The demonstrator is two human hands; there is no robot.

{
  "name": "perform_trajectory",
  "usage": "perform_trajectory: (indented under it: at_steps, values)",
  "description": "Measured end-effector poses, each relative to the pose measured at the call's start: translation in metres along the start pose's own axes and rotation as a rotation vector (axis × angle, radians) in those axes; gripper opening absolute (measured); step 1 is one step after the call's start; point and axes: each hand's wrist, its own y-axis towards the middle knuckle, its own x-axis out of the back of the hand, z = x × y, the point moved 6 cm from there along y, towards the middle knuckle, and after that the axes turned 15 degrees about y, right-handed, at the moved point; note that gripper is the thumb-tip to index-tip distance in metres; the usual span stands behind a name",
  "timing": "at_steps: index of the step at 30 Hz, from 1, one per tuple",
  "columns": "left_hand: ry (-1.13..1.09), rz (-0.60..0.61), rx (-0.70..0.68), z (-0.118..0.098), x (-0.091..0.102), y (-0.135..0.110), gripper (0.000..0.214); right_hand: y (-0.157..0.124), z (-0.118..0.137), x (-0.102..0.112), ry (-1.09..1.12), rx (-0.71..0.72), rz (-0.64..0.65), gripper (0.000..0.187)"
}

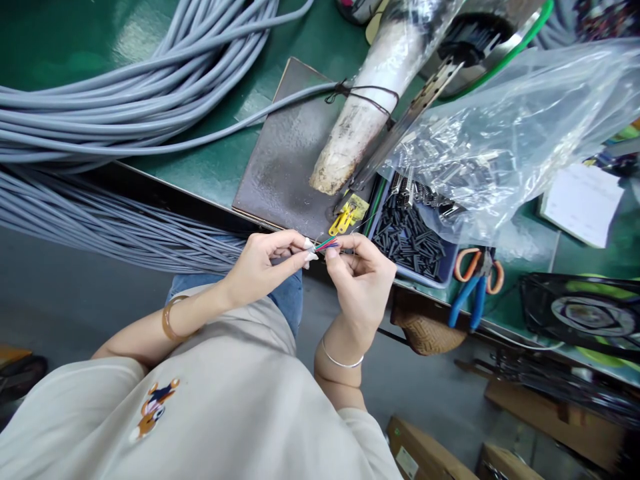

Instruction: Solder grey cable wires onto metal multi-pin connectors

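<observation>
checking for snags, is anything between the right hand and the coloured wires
Nothing visible: the right hand pinches the coloured wires at one end, the left hand at the other. The yellow piece lies beyond them, not in between.

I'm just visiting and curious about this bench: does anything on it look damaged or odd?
Yes: the white wrapped column has a browned, grimy tip, unlike its paler upper part. It may be scorched or just dirty; I can't tell. The dark board under it looks blotchy too, perhaps from use.
</observation>
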Motion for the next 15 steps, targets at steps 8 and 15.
perform_trajectory:
  at_steps: [8, 15]
  values:
    - [-0.134, 0.051, 0.137, -0.0019, -0.0027, 0.0011, 0.034, -0.0001, 0.0004, 0.0, -0.007, -0.013, -0.001, 0.011]
    - [-0.128, 0.071, 0.122, -0.0028, -0.0004, 0.0011, 0.039, -0.0059, 0.0094, 0.0013, -0.058, 0.127, -0.031, 0.013]
